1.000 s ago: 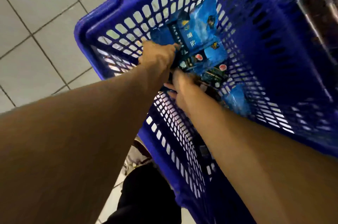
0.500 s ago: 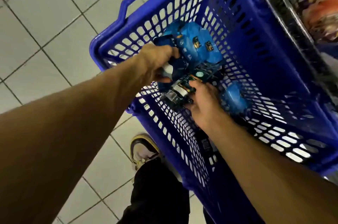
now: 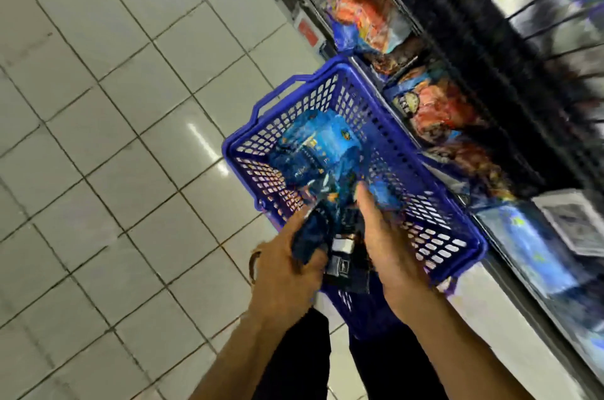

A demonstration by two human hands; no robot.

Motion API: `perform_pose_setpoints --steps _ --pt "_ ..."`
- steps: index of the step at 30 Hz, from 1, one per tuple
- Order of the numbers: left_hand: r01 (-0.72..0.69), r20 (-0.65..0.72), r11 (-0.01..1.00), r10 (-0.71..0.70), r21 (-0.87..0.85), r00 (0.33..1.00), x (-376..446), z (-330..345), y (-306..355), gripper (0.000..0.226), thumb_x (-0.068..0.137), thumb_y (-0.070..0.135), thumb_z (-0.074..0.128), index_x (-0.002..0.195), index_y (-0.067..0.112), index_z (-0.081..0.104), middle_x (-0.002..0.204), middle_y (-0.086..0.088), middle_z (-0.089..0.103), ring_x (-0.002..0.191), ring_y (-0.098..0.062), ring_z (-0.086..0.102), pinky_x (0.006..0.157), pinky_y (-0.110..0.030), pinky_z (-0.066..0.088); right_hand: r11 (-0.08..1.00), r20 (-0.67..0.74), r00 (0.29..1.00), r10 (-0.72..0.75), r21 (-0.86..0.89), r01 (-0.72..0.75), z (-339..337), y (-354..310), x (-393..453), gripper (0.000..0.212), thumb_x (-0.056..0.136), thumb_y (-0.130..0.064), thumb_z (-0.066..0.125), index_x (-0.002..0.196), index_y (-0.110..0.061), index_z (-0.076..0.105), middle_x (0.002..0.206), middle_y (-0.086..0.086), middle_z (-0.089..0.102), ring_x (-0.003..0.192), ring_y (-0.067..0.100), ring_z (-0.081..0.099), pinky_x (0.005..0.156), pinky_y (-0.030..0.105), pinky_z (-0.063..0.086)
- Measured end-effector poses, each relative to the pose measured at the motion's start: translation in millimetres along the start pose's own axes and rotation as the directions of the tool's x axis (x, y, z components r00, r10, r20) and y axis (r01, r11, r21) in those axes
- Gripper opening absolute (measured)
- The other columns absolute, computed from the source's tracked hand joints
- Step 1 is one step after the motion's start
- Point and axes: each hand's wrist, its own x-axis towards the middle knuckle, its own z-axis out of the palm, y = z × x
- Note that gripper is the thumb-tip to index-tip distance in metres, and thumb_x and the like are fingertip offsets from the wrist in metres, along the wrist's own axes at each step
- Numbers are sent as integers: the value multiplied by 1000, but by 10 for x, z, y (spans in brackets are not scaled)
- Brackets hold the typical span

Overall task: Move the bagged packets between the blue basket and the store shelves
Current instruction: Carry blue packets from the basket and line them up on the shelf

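Tiled floor across the left; shelves down the right, crowded with orange and blue bags, all badly blurred. Between them, on the floor hard against the shelf foot, the blue basket. Still inside it, a heap of light blue packets toward the far end. Above the near rim, a bunch of darker packets held between both hands.

Risks, as a judgement only: several slick bags gathered in one grab, so one likely to slide out from the middle and drop to the floor or back into the basket. Loose corners hanging low, apt to snag on the mesh rim during a lift. Shelf fronts already full, so a hurried push could knock a stocked bag off.

Left hand below and left of the bunch, fingers curled around its dark lower end, thumb side hidden. Right hand on the opposite side, palm turned inward, fingers long and nearly straight, pressed flat along the packets, tips reaching toward the basket's middle. Both forearms coming up from the bottom edge, converging at the bunch.
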Motion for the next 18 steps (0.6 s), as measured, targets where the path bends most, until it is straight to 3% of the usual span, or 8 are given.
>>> perform_pose_setpoints --steps 1,3,6,9,12,14,16,18 --pt "21 -27 1000 -21 -21 999 -142 -48 60 53 75 19 58 120 48 60 102 13 75 99 -12 69 89 -29 53 1000 7 1000 -7 17 7 -11 -26 -116 71 69 -87 32 82 -28 69 94 -7 70 95 19 65 88 33 52" --pt "72 -55 992 -78 -106 995 -403 -123 219 48 78 20 61 118 46 62 108 -7 73 108 -31 64 97 -50 52 994 6 994 -106 -21 106 -40 -53 -348 56 84 -77 45 70 -24 57 70 -12 61 71 14 57 66 23 44" --pt "162 -36 933 -183 -321 983 -821 -236 562 35 81 21 64 115 27 69 123 -30 58 107 -43 64 93 -63 52 987 -64 987 -148 48 152 -153 -55 -704 26 87 -25 77 89 -22 51 83 -5 66 74 14 63 69 17 48" --pt "268 0 834 -306 -482 952 -1183 -288 927 38 89 8 64 124 -3 56 127 -39 52 105 -50 65 89 -71 51 990 70 994 -88 113 80 -296 -220 -1040 25 81 -24 83 97 -19 64 89 -10 76 78 4 72 66 11 53" --pt "347 100 664 -381 -662 919 -1494 -351 1239 54 88 -11 59 138 -9 39 127 -38 58 106 -48 65 93 -69 47 992 203 977 -63 116 40 -555 -456 -1339 19 82 -18 81 99 -14 74 98 5 79 94 17 74 94 38 58" --pt "394 206 615 -355 -683 912 -1640 -538 1452 62 77 -3 69 134 -5 46 129 -32 61 111 -46 64 95 -63 47 989 275 960 -56 145 16 -767 -672 -1533 15 82 -15 80 97 -14 79 101 10 79 102 27 73 101 48 54" --pt "459 353 626 -296 -631 888 -1763 -758 1701 56 64 14 75 118 6 60 122 -20 67 109 -38 65 95 -58 49 993 328 940 -89 99 59 -996 -855 -1774 24 83 -18 79 107 -14 77 106 6 78 105 23 73 95 39 56" --pt "453 410 705 -247 -546 878 -1870 -891 1921 41 65 15 77 104 10 66 103 -11 74 91 -25 71 81 -43 60 988 364 918 -156 75 139 -1180 -1010 -2024 24 85 -14 78 109 -16 75 106 3 79 101 17 74 83 25 56"
